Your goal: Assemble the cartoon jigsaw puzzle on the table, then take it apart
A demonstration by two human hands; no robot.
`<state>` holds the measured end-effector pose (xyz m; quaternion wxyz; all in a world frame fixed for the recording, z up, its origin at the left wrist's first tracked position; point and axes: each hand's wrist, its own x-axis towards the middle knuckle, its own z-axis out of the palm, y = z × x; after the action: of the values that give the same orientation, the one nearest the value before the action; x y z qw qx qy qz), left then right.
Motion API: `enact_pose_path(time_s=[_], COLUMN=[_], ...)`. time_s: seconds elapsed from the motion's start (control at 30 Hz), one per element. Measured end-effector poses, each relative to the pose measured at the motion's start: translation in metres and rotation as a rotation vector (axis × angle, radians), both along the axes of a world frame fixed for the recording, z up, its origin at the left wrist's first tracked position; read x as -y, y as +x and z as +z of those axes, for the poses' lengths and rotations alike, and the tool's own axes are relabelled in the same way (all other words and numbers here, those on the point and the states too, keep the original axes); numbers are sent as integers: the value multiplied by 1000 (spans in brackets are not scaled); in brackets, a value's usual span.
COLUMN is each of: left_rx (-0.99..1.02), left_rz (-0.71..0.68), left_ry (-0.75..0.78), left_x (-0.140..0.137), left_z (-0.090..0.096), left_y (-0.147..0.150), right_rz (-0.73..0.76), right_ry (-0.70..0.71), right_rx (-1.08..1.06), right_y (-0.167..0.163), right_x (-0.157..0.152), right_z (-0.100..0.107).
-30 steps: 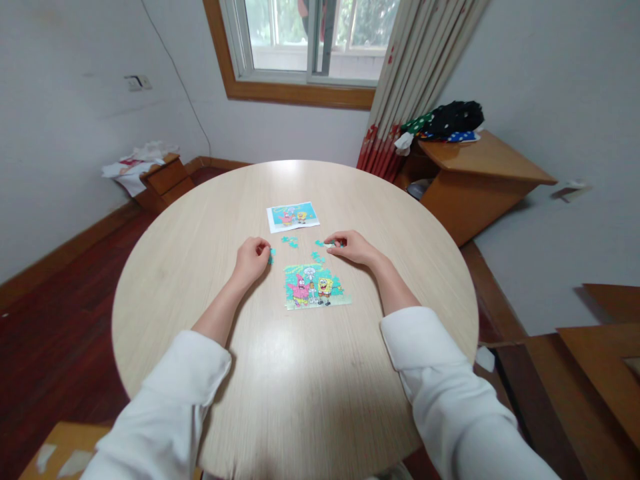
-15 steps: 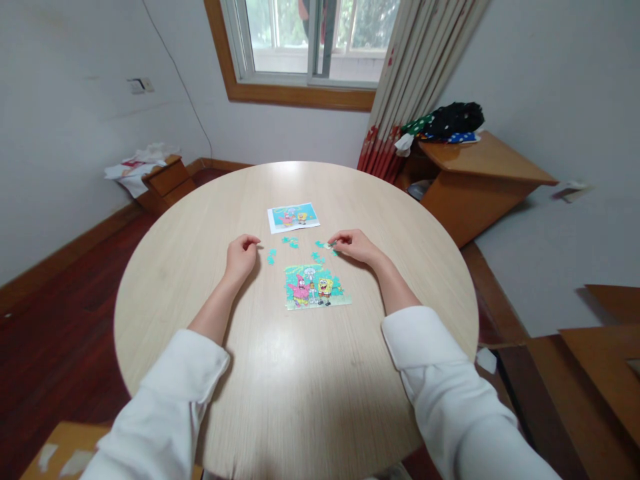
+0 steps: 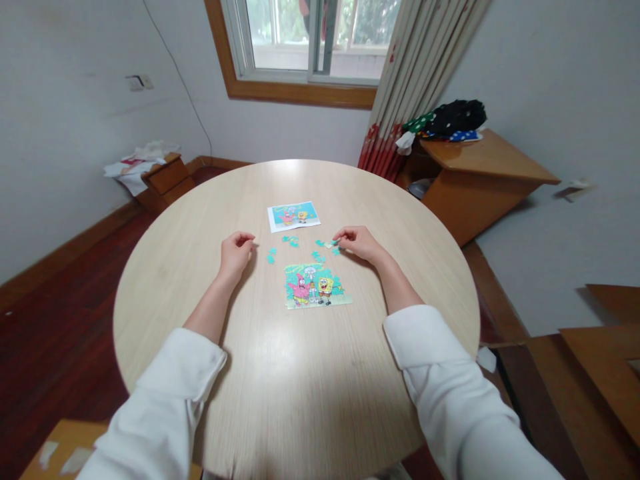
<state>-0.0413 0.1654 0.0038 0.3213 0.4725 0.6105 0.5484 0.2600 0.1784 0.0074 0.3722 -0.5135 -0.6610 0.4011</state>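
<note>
Our left hand hovers or rests above the table, fingers loosely curled, with thumb and forefinger close together; we see nothing between them, but cannot tell whether something small is tucked inside. Our right hand has its fingertips down at a few loose pieces, one with a pale face; whether it grips one or only touches it, we cannot tell. White sleeves are turned back on both our forearms.

Between our hands and a little nearer to us lies the puzzle, flat, showing a pink figure, a tall pale one and a yellow square one on blue-green. Its upper right edge is jagged. Just beyond it are more small blue-green pieces: a left group near our left hand, a middle group, and a right group just above the puzzle. Farther off lies a picture sheet with the same three figures.

All this sits on a round pale table. Past it we see a window, a curtain, and a wooden desk heaped with cloths.
</note>
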Motion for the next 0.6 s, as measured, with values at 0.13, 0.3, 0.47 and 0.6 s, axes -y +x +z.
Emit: enact_pose_path(time_s=[0.13,0.3,0.47,0.6], left_rx=[-3,18,-8,-14], left_rz=[-10,-24,-10,-8], left_ry=[4,14,-4,-7], left_x=[0,-1,-2,-1], left_z=[-1,-2,-2,-1], left_y=[0,-2,0,1], right_rz=[7,-61,-38,-39], right_ry=[29,109,138,187], right_rx=[82,133,191,263], right_y=[0,1,-2,-7], right_x=[-1,-3,-1,0], right_z=[-1,-4,-3,-3])
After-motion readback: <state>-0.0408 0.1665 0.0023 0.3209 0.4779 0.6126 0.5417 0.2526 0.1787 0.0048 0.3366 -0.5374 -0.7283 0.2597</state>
